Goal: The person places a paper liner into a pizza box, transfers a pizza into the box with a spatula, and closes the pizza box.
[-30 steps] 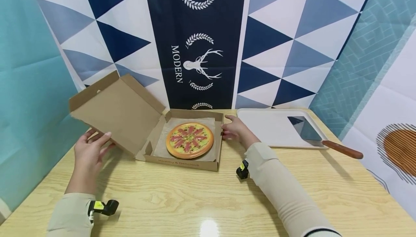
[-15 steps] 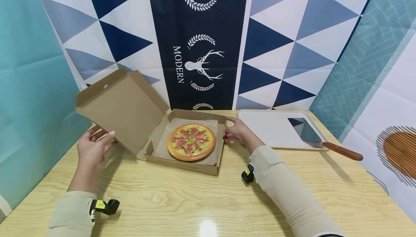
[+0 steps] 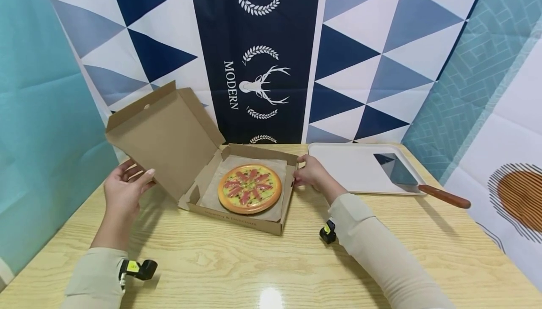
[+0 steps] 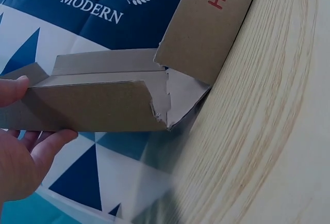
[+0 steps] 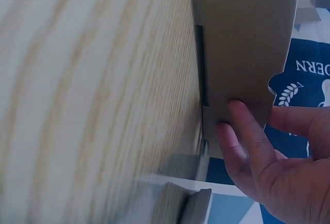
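Observation:
A brown cardboard box stands on the table with its lid point(image 3: 165, 139) tilted up to the left. Inside, on pale paper point(image 3: 211, 196), lies a round pizza point(image 3: 250, 189) with red strips on top. My left hand point(image 3: 123, 189) pinches the lid's near edge; in the left wrist view the thumb is on one face of its side flap point(image 4: 98, 108) and the fingers are beneath. At the box's right wall point(image 5: 237, 43), my right hand point(image 3: 313, 172) grips with the thumb over the top edge and fingertips against the outer face.
Right of the box lies a white tray point(image 3: 343, 168). A spatula rests across its right rim, its brown handle point(image 3: 444, 196) sticking out over the wooden table point(image 3: 220, 262). Patterned cloth point(image 3: 355, 55) hangs directly behind.
The lid has risen and shifted right with my left hand. The box's right side has swung slightly right and nearer, my right hand moving with it.

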### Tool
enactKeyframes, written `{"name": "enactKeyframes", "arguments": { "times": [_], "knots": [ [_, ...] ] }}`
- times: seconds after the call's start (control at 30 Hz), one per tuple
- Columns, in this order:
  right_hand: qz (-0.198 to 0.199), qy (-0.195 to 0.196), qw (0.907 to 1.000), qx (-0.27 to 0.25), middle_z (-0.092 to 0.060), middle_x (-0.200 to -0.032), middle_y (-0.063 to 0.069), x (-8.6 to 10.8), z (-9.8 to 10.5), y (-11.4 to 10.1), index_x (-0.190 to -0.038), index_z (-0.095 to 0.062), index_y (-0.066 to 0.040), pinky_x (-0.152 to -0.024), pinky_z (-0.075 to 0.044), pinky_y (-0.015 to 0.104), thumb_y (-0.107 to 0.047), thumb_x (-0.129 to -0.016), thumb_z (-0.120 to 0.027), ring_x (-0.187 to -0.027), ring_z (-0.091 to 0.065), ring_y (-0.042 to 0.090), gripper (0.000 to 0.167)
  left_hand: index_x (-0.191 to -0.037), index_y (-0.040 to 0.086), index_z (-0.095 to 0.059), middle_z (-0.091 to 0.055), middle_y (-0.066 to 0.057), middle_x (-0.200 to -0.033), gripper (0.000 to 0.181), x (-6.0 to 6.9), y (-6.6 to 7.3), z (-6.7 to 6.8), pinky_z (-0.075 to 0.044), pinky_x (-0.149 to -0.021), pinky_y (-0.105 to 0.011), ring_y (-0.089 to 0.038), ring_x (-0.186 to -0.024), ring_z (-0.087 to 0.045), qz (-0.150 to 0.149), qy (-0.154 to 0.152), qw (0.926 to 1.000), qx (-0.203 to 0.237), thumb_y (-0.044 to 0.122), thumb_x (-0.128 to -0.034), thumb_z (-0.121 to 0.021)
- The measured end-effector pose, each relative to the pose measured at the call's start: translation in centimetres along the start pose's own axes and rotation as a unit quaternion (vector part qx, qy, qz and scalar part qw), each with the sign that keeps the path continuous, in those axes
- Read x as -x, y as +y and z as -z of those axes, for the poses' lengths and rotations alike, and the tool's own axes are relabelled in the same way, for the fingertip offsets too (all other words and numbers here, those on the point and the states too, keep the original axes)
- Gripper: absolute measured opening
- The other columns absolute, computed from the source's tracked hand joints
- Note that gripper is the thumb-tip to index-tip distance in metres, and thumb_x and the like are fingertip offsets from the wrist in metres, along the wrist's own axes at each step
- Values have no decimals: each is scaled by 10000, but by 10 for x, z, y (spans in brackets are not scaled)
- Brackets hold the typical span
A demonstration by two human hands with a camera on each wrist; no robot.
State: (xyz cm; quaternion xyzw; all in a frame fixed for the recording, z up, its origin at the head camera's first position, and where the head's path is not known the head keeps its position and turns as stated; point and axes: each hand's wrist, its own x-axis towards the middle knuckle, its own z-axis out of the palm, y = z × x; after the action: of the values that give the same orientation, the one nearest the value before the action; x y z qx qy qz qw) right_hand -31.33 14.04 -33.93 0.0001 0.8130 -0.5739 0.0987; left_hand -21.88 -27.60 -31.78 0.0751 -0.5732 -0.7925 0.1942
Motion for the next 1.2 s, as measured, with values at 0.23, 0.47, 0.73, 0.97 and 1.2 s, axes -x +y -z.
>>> {"name": "enactKeyframes", "arguments": {
  "times": [0.23, 0.47, 0.73, 0.97, 1.2],
  "knots": [
    [86, 24, 9998, 154, -536, -990, 274, 9, 3, 1, -1389, -285, 147, -704, -593, 367, 144, -866, -540, -600, -610, 162, 581, -1374, 60, -444, -533, -21, -1101, 628, 1, 1, -7, -567, -714, -218, -109, -946, -586, -73, -88, 9984, -550, -32, -828, -739],
    [148, 19, 9993, 356, -543, -962, 266, 17, 7, 1, -1323, -301, 180, -671, -595, 340, 144, -841, -575, -585, -641, 163, 556, -1420, 36, -412, -528, 4, -1118, 665, 3, 3, -16, -547, -752, -180, -99, -996, -557, -238, -330, 9938, -1037, -2, -842, -739],
    [215, 43, 9977, 635, -558, -978, 285, 22, 9, 0, -1288, -332, 190, -669, -594, 327, 123, -810, -617, -591, -666, 186, 561, -1423, 43, -429, -543, 35, -1117, 651, 1, 3, -25, -514, -764, -119, -80, -1013, -553, -317, -313, 9888, -1421, 8, -849, -735],
    [346, 420, 9761, 2103, -595, -990, 192, 26, 14, 0, -1254, -453, 119, -699, -496, 300, -68, -759, -689, -850, -586, 251, 579, -1412, 37, -440, -548, 36, -1129, 633, -4, -2, -30, -511, -772, -119, -100, -1040, -556, -485, -340, 9825, -1765, 2, -850, -730],
    [415, 416, 9753, 2129, -632, -859, 151, 27, 15, 2, -1209, -454, 117, -645, -495, 276, -60, -774, -716, -711, -640, 179, 537, -1414, 27, -437, -548, 39, -1131, 630, -9, -5, -33, -503, -782, -112, -79, -1026, -562, -660, -350, 9769, -2001, -10, -853, -722]
  ]
}}
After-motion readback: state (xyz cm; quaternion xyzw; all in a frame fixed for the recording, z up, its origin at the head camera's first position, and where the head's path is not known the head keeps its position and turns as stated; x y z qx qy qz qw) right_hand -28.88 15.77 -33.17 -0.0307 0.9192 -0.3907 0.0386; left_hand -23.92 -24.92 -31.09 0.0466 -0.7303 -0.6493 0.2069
